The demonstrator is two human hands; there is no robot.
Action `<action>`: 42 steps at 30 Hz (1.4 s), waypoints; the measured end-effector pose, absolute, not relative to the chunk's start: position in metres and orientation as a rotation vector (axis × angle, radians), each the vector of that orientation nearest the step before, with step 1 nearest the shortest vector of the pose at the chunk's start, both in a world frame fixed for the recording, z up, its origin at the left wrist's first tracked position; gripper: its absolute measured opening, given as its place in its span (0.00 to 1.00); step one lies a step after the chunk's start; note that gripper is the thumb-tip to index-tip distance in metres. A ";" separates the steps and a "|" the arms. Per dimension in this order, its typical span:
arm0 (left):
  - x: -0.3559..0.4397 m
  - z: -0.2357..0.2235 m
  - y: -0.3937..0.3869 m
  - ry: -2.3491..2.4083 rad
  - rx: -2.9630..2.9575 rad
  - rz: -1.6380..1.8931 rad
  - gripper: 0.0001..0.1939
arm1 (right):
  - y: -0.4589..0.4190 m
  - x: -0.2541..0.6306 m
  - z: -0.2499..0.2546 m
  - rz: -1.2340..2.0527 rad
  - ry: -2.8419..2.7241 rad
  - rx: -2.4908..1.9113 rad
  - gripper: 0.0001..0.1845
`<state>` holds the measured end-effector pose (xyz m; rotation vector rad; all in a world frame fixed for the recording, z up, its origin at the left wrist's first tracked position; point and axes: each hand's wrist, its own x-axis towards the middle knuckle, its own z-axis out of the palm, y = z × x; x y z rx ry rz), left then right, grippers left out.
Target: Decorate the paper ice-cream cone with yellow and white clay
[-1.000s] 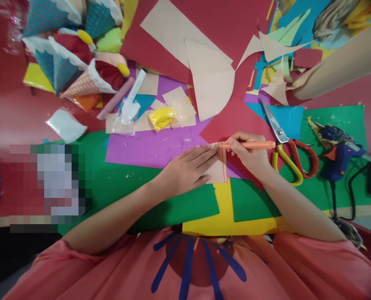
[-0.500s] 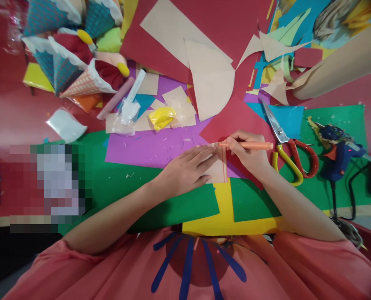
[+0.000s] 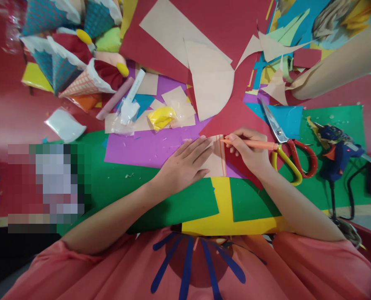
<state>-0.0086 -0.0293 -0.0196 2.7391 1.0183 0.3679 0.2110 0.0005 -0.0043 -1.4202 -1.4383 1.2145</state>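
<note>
A cream piece of paper [image 3: 215, 160] with orange lines along its right side lies on the purple and green sheets in front of me. My left hand [image 3: 187, 160] rests flat on its left part, fingers stretched out and slightly apart, hiding much of the piece. Pinched in my right hand [image 3: 249, 150] is an orange marker [image 3: 260, 144], its tip at the upper part of the lined edge. Just right of that hand lie scissors [image 3: 280, 133] with one yellow and one red handle, blades spread, close to the marker's back end.
A blue glue gun [image 3: 338, 160] with its cord lies at the right. Several decorated paper cones [image 3: 88, 79] are at the upper left. A cream half-round piece [image 3: 212, 79], a yellow clay packet [image 3: 162, 118] and a white packet [image 3: 65, 124] lie farther back.
The cream piece has shifted slightly away from me, and my left hand lies flatter with it. The marker tip has moved a little, and more orange line shows near the right edge.
</note>
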 end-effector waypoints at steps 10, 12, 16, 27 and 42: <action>-0.008 -0.017 -0.029 1.079 2.722 0.314 0.27 | 0.001 0.210 -0.004 1.141 -1.610 -1.408 0.12; -0.008 -0.017 -0.029 1.075 2.742 0.326 0.27 | 0.001 0.210 -0.004 1.132 -1.626 -1.409 0.13; -0.008 -0.016 -0.029 1.078 2.725 0.310 0.27 | 0.001 0.209 -0.002 1.104 -1.670 -1.443 0.13; -0.008 -0.018 -0.029 1.080 2.727 0.330 0.28 | 0.002 0.210 -0.003 1.156 -1.667 -1.393 0.13; -0.009 -0.019 -0.030 1.218 2.672 0.364 0.31 | 0.000 0.210 -0.008 1.139 -1.567 -1.377 0.12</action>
